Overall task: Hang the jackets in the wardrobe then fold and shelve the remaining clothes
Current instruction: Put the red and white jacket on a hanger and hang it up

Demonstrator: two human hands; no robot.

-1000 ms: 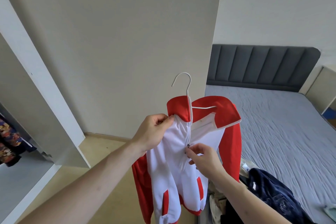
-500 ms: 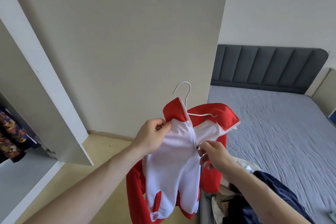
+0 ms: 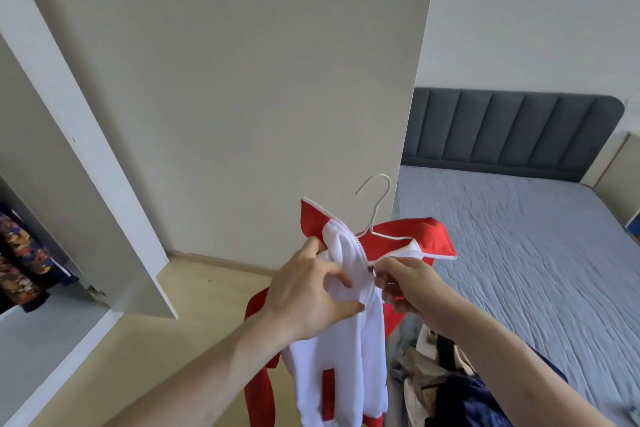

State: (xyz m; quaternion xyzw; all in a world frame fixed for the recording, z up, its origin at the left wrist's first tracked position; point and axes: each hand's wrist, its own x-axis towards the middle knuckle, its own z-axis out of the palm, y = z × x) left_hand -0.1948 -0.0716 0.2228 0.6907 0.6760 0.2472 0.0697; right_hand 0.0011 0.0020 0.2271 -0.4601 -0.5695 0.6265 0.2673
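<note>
Higher now, the zipper pull (image 3: 371,268) nears the collar at 12 o'clock, pinched by my right hand (image 3: 403,282); my left hand (image 3: 311,291) grips the jacket (image 3: 341,354), almost ready for hanging.

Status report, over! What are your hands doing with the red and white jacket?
Left hand grips jacket front. Right hand pinches zipper pull near collar. Jacket on white hanger, not yet in wardrobe. Nothing blocking.
</note>
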